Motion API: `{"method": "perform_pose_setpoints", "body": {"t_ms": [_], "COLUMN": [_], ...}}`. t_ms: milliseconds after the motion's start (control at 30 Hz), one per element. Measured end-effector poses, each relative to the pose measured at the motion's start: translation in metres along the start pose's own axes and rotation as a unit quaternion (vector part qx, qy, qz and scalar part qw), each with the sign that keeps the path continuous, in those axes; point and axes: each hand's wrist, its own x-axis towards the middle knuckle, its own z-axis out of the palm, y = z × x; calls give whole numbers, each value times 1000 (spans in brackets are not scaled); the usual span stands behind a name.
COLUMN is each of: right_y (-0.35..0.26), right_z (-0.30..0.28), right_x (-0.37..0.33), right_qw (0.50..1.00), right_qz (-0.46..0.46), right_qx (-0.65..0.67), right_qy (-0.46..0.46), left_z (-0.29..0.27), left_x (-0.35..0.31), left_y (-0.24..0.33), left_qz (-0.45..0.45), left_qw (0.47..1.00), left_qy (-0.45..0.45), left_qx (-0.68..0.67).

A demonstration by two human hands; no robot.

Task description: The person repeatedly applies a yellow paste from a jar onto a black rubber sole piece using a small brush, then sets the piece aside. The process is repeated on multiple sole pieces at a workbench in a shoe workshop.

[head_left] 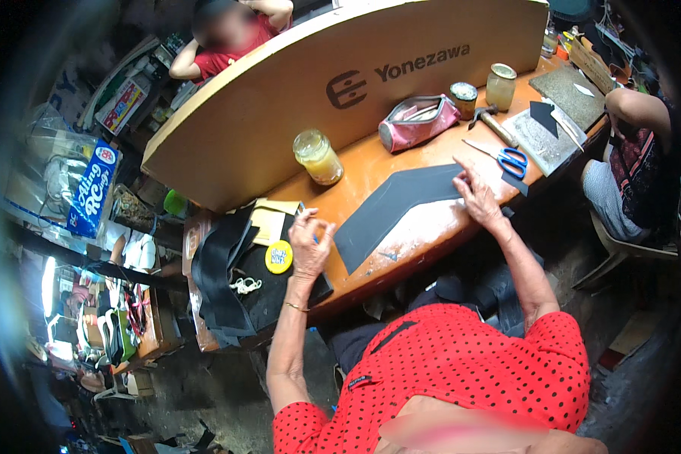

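A dark grey bent-shaped sheet (pixel 401 203) lies flat on the orange-brown table (pixel 363 284). Fingers of my right hand (pixel 478 198) are extended and rest at the sheet's right end, apart from one another. Off the sheet's left end is my left hand (pixel 309 242), its fingers loosely bent and spread, with nothing visible in them. Beside that hand are a round yellow disc (pixel 278 257), black strips (pixel 223 265), yellowish pieces (pixel 268 223) and a bundle of white string (pixel 246 285). Blue-handled scissors (pixel 512 161) lie beyond my right hand.
A tall cardboard panel (pixel 280 113) stands along the table's far side. Before it are a glass jar (pixel 318 160), pink pouch (pixel 418 125), two more jars (pixel 501 87) and a hammer (pixel 498 127). One person (pixel 238 45) is behind the panel; another (pixel 635 166) sits at right.
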Motion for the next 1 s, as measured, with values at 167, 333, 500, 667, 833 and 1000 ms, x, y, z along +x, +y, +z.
{"method": "perform_pose_setpoints", "body": {"t_ms": [167, 333, 500, 667, 833, 1000], "right_y": [7, 6, 8, 12, 6, 2], "right_z": [17, 19, 18, 18, 18, 20], "right_x": [-14, -17, -17, -16, -18, -16], "right_qw": [994, 989, 991, 991, 990, 985], "right_qz": [-57, -79, -70, -64, -77, -88], "right_qx": [-3, -63, -30, -35, -65, -89], "right_qy": [89, 107, 110, 113, 102, 121], "left_z": [-75, -68, -27, 8, 11, -35], "left_x": [134, 270, 327, 290, 156, 79], "left_y": [36, 118, 186, 173, 89, 48], "left_qz": [-19, -77, -16, 11, -37, -197], "left_qw": [948, 844, 822, 831, 895, 905], "left_qy": [88, -146, -246, -195, -227, -252], "left_qx": [-304, -510, -513, -521, -382, -280]}}
